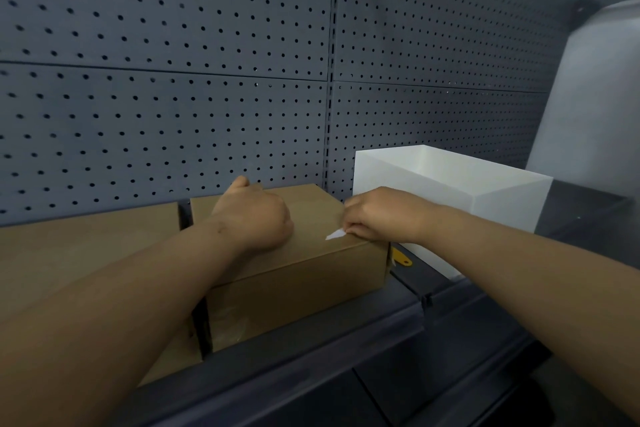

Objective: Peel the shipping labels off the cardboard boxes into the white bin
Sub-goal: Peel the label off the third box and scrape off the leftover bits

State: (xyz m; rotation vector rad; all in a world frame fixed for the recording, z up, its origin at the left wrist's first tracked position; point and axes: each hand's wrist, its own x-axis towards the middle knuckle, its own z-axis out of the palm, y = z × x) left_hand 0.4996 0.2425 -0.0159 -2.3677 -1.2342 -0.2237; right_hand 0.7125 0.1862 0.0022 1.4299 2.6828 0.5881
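Note:
A brown cardboard box (pixel 311 274) lies on a dark shelf. My left hand (pixel 254 215) rests as a closed fist on the box's top, pressing it down. My right hand (pixel 375 215) is at the box's right top edge, its fingers pinched on a small white scrap of shipping label (pixel 335 235) that sticks out to the left. The white bin (pixel 502 204) stands open-topped just right of the box, behind my right hand. A second cardboard box (pixel 86 246) lies to the left, partly hidden under my left forearm.
A grey pegboard wall (pixel 207 80) rises right behind the boxes and the bin. The dark shelf edge (pixel 346 350) runs across in front. A small yellow tag (pixel 401 258) shows between the box and the bin.

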